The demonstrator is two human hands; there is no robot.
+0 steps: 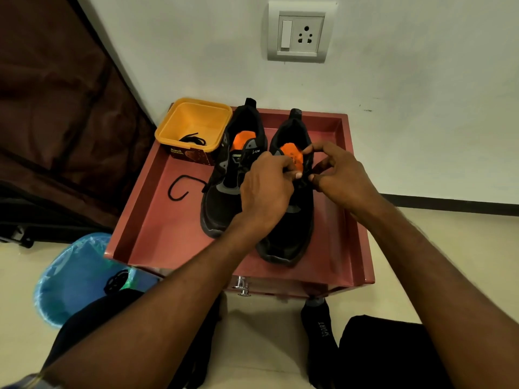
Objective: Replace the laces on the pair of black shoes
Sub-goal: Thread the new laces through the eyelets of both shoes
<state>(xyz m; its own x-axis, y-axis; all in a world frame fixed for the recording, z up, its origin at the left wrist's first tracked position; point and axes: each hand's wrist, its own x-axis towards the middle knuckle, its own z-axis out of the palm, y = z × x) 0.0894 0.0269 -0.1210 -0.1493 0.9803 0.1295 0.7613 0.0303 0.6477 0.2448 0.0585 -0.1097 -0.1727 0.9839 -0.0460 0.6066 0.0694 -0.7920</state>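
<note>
Broadly, a red cabinet top [157, 237] with a raised rim carries everything, set against a white wall with a switch socket [299, 32] above. On it stand two black shoes side by side with orange insoles: the left shoe [222, 209] beside a yellow tub [193, 122], the right shoe [292, 237] under both hands. A blue bin [75, 276] sits on the floor to the left. The left hand [266, 192] and right hand [342, 178] meet over the right shoe's eyelet area, fingers curled and pinching what looks like its lace; the exact hold is partly hidden. A loose lace [179, 186] curls on the cabinet top by the left shoe, and another lace [193, 139] lies in the tub. Laces should be light, limp and thin, best pinched near the stiff tip for threading. The shoes likely flex at the upper, so steadying by the eyelet edge seems wise.
</note>
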